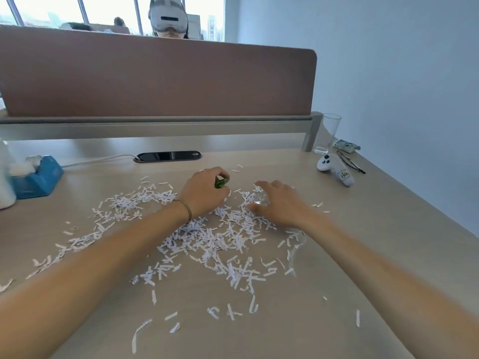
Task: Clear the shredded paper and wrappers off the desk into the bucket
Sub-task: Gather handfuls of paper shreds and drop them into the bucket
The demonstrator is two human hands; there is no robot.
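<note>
White shredded paper [207, 242] lies scattered over the middle of the light wooden desk [363, 255], with loose strips trailing toward the front and left. My left hand [204, 193] is at the far side of the pile, fingers closed on a small green wrapper [221, 183]. To its right, my right hand [280, 203] rests palm down on the shreds with fingers spread, and a clear crinkled wrapper [260, 200] lies under its fingers. No bucket is in view.
A blue tissue box [39, 177] stands at the left edge. At the far right sit a white controller [335, 168], an empty glass [328, 133] and a small packet [346, 145]. A brown partition [155, 79] closes the back; a person with a headset sits behind it.
</note>
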